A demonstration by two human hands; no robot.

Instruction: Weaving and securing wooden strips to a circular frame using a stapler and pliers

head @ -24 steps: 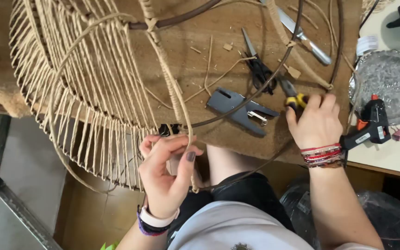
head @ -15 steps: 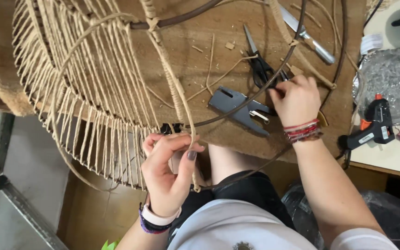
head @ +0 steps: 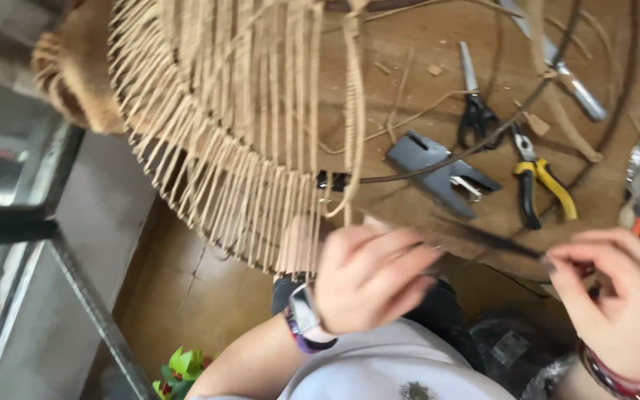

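- Below the edge of the counter (head: 424,89), in the head view, a thin dark strand (head: 494,241) is being held stretched between the two hands, close to the person's lap.
- The strand is being judged as light, narrow and springy rather than limp; it is likely slipping easily through a loose pinch, so it is best being taken near each end, as now.
- The left hand (head: 372,278) is being kept curled, its fingers (head: 401,255) drawn together around the strand's near end; motion blur is hiding the exact contact.
- The right hand (head: 627,296) is being held with thumb and fingertips (head: 557,259) pinched on the strand's far end.
- Just above the left hand, a woven wicker frame (head: 261,133) is hanging over the counter edge; it is being judged stiff but brittle at its loose cane ends.
- On the counter, a grey staple tool (head: 438,170), black scissors (head: 474,111) and yellow-handled pliers (head: 538,181) are lying untouched, well apart from both hands.
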